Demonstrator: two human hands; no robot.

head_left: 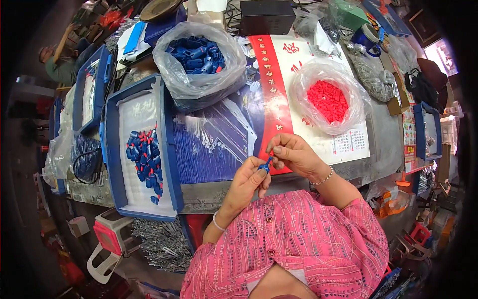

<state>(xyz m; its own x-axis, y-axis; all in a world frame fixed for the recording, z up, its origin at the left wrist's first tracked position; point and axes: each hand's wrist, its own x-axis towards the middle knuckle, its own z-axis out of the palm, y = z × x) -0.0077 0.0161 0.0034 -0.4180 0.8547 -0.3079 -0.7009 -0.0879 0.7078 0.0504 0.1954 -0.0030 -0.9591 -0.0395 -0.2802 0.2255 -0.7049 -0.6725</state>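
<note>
Close in front of my chest, my left hand (pixel 250 180) pinches a small blue plastic part (pixel 264 168) with a narrow neck. The thumb and fingers of my right hand (pixel 294 153) are closed at the upper end of that neck, where a bit of red shows; the fingers cover most of it. Beyond my right hand, a clear plastic bag (pixel 359 99) holds small red pieces (pixel 327 101). Further left, a larger plastic bag (pixel 172 84) is full of blue plastic parts (pixel 196 56). Blue parts with red bits (pixel 145 158) lie heaped in a blue tray (pixel 175 192).
Under the bags lie a dark blue sheet (pixel 209 164) and a red-and-white printed sheet (pixel 356 144). A black box (pixel 267 17) stands at the back. Metal rods (pixel 162 244) are bundled below the table's left front, beside a plastic stool (pixel 107 239). Another person (pixel 62 65) is at far left.
</note>
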